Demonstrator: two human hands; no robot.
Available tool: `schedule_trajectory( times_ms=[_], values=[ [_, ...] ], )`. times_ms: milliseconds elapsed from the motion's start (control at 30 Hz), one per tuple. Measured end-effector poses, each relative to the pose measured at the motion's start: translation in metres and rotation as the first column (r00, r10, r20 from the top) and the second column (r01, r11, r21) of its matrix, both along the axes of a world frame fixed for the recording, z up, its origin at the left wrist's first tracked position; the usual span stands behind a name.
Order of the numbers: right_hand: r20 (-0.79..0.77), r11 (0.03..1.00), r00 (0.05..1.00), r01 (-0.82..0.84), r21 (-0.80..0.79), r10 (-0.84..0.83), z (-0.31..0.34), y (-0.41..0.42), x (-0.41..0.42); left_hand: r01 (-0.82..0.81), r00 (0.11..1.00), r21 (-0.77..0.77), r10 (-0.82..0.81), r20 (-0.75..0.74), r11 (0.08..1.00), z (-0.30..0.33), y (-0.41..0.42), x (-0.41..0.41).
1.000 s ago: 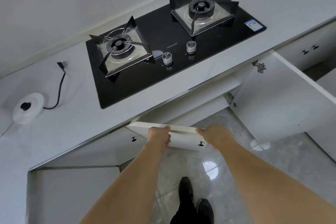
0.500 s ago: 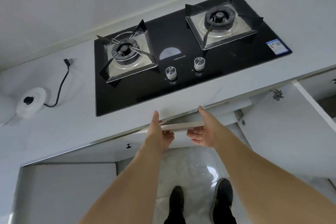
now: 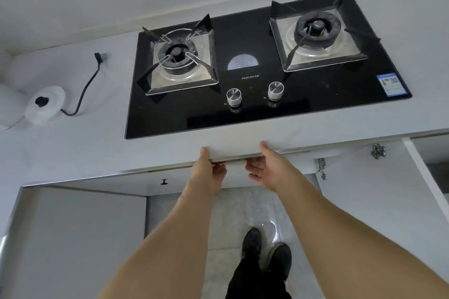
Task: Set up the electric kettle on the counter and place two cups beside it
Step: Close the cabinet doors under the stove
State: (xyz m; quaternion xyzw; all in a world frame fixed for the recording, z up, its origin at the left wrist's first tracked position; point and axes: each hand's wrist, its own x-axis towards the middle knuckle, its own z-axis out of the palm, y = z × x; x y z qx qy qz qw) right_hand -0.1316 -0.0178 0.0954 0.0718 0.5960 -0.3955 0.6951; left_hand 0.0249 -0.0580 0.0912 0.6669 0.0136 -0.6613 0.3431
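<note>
- Since a second ago both hands are lifting the white flat box [image 3: 234, 150] from down by the cabinet doors up to the table [image 3: 85, 143] edge; its far side is now overlapping the front lip, just in front of the hob [image 3: 262, 85].
- Left hand [image 3: 209, 172] is gripping the box's left end, thumb on top, fingers curled under. Right hand [image 3: 269, 170] is gripping the right end the same way.
- Box is looking light and rigid, smooth-faced so possibly slippery; a grip at both ends with support underneath is suiting it. Contents are not showing, so it cannot be told whether the kettle jug or cups are inside.
- Kettle base [image 3: 46, 107] is already sitting on the table at far left, well apart from the box, with nothing on it. Its black cord [image 3: 85, 90] is trailing to an unplugged plug [image 3: 98, 57] lying on the table.
- Base is likely light and hard plastic; better taken by the rim than dragged by the cord.
- No jug and no cups are showing anywhere.
- Cabinet door [image 3: 364, 201] at right is standing open; the inside is hidden from this angle.
</note>
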Motion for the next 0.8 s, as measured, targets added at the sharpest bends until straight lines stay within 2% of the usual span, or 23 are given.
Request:
schedule_trajectory(
  times_ms=[133, 233, 367, 467, 600, 733, 800],
  values=[
    [-0.026, 0.997, 0.997, 0.072, -0.004, -0.072, 0.0, -0.002, 0.004, -0.066, 0.997, -0.041, 0.064, -0.044, 0.997, -0.002, 0.004, -0.005],
    [-0.049, 0.997, 0.996, 0.076, 0.003, -0.075, 0.0, 0.001, 0.006, -0.073, 0.997, -0.045, 0.073, -0.011, 0.996, -0.006, 0.006, -0.007],
    [-0.067, 1.0, 0.998, -0.02, 0.01, 0.021, 0.008, 0.004, -0.002, 0.006, 0.999, -0.032, -0.005, 0.04, 0.999, -0.003, 0.007, -0.01],
    [-0.12, 0.986, 0.979, -0.16, 0.039, 0.164, 0.021, 0.013, -0.024, 0.109, 0.991, 0.034, -0.111, 0.069, 0.993, 0.007, 0.007, -0.015],
    [-0.331, 0.928, 0.867, -0.352, 0.121, 0.372, 0.032, 0.041, -0.073, 0.213, 0.964, 0.11, -0.227, 0.137, 0.971, 0.022, 0.021, -0.032],
    [-0.544, 0.914, 0.743, -0.386, 0.126, 0.389, 0.046, 0.074, -0.137, 0.335, 0.915, 0.099, -0.349, 0.205, 0.937, 0.032, 0.063, -0.085],
    [-0.647, 0.888, 0.638, -0.438, 0.141, 0.418, 0.053, 0.091, -0.174, 0.416, 0.875, 0.075, -0.421, 0.239, 0.906, 0.039, 0.087, -0.12]
  ],
)
